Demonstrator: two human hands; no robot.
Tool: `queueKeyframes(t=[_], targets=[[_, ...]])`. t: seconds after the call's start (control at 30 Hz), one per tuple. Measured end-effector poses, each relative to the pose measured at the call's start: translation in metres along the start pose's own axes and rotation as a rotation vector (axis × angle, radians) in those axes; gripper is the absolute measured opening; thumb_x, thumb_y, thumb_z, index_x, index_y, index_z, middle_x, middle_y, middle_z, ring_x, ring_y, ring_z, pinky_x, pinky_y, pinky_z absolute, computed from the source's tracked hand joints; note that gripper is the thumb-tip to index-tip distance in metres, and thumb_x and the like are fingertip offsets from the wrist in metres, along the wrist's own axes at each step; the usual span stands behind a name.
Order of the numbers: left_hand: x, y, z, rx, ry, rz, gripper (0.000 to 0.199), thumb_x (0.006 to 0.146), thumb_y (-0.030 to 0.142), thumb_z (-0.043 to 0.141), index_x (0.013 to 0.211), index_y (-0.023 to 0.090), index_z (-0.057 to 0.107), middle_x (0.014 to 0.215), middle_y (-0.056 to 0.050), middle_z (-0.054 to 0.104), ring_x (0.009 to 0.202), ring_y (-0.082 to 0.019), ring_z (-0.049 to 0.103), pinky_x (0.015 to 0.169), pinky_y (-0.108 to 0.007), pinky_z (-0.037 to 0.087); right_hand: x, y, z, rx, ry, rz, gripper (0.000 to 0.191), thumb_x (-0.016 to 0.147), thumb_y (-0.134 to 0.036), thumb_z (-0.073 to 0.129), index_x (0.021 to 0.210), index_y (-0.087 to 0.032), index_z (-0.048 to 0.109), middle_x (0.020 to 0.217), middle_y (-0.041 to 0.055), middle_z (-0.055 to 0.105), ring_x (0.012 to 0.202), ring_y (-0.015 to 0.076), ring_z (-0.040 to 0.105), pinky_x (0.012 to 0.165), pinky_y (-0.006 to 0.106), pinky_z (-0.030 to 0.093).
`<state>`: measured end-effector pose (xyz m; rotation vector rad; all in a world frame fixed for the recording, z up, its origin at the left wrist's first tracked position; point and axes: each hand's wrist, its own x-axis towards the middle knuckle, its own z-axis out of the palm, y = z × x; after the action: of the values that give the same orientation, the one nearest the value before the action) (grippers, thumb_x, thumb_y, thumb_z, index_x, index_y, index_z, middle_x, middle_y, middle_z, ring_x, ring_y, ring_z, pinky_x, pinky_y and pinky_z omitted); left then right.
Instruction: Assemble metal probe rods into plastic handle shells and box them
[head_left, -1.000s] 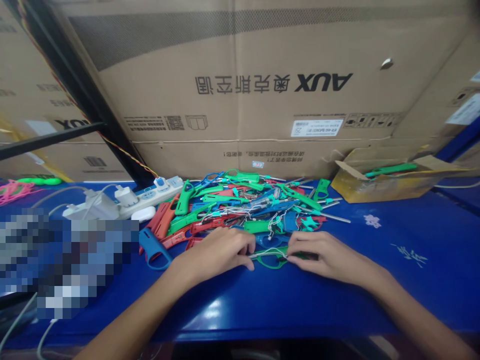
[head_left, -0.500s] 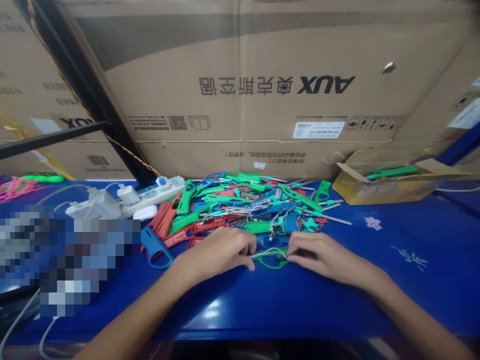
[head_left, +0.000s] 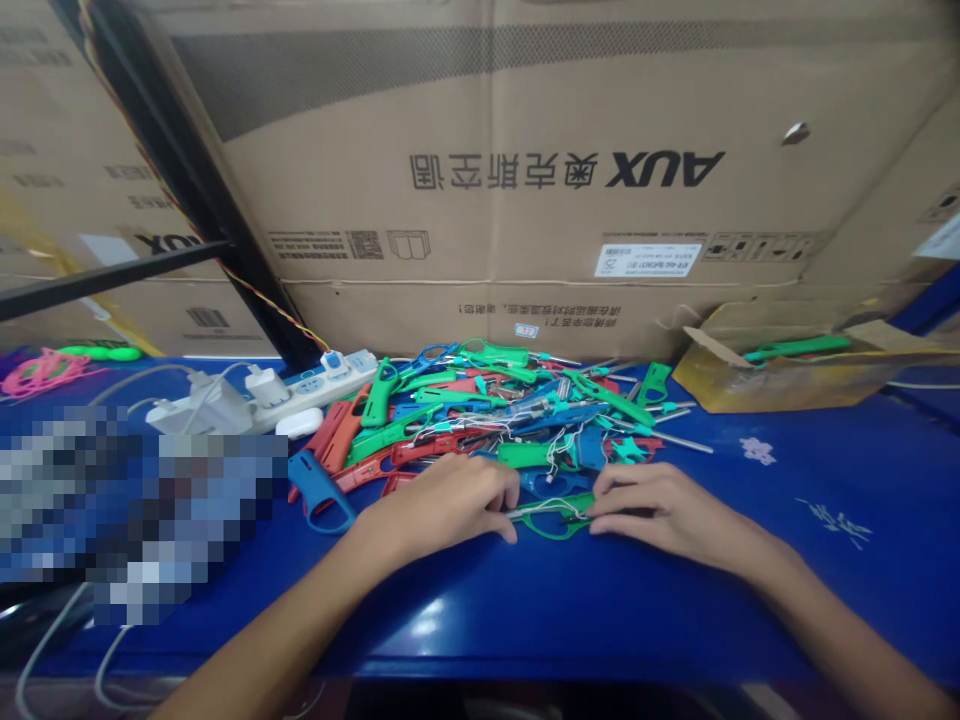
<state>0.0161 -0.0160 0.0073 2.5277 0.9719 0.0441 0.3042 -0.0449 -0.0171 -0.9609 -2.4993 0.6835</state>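
Observation:
A green plastic casing (head_left: 555,530) with a ring-shaped part lies on the blue table between my hands, with thin white wires and a metal rod across it. My left hand (head_left: 469,500) pinches the left end of this piece, its fingertips around the rod. At the right end, my right hand (head_left: 637,505) has its thumb and fingers at the casing and the wire ends. Just behind is a pile of green, red and blue casings, with a green one (head_left: 523,456) nearest. A blue casing (head_left: 322,490) lies to the left.
Left of the pile, a white power strip (head_left: 315,388) holds several plugs, with a white case (head_left: 299,423) in front. An open carton (head_left: 795,390) with green parts stands at the back right. A large cardboard box (head_left: 525,240) rises behind the blue table (head_left: 600,620).
The view has shifted slightly, so most things appear a little further right. My right thumb and fingers have parted slightly at the casing's right end. My left hand keeps its pinch.

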Motion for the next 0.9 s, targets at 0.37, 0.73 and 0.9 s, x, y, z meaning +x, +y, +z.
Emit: queueKeyframes(t=[0.37, 0.73, 0.9], targets=[[0.000, -0.003, 0.002, 0.001, 0.021, 0.029, 0.025, 0.083, 0.043, 0.075, 0.090, 0.022, 0.065, 0.086, 0.001, 0.068, 0.073, -0.015, 0.061, 0.059, -0.026, 0.032, -0.004, -0.004, 0.001, -0.221, -0.021, -0.049, 0.028, 0.097, -0.044, 0.055, 0.100, -0.025, 0.076, 0.089, 0.0028, 0.069, 0.069, 0.0122, 0.064, 0.062, 0.024, 0.044], [-0.001, -0.002, 0.000, -0.006, -0.001, 0.024, 0.023, 0.086, 0.044, 0.070, 0.090, 0.022, 0.064, 0.084, 0.001, 0.067, 0.072, -0.015, 0.060, 0.061, -0.026, 0.034, -0.004, -0.009, 0.003, -0.208, 0.037, -0.047, 0.028, 0.099, -0.040, 0.052, 0.105, -0.025, 0.075, 0.099, 0.0044, 0.069, 0.072, 0.0120, 0.065, 0.067, 0.024, 0.048], [-0.001, -0.003, 0.001, -0.030, 0.004, 0.021, 0.023, 0.086, 0.042, 0.071, 0.089, 0.021, 0.063, 0.085, 0.000, 0.068, 0.072, -0.015, 0.059, 0.060, -0.026, 0.033, -0.005, -0.005, 0.005, -0.179, 0.015, -0.054, 0.028, 0.100, -0.038, 0.051, 0.101, -0.024, 0.075, 0.097, 0.0040, 0.069, 0.071, 0.0114, 0.064, 0.066, 0.024, 0.046]])
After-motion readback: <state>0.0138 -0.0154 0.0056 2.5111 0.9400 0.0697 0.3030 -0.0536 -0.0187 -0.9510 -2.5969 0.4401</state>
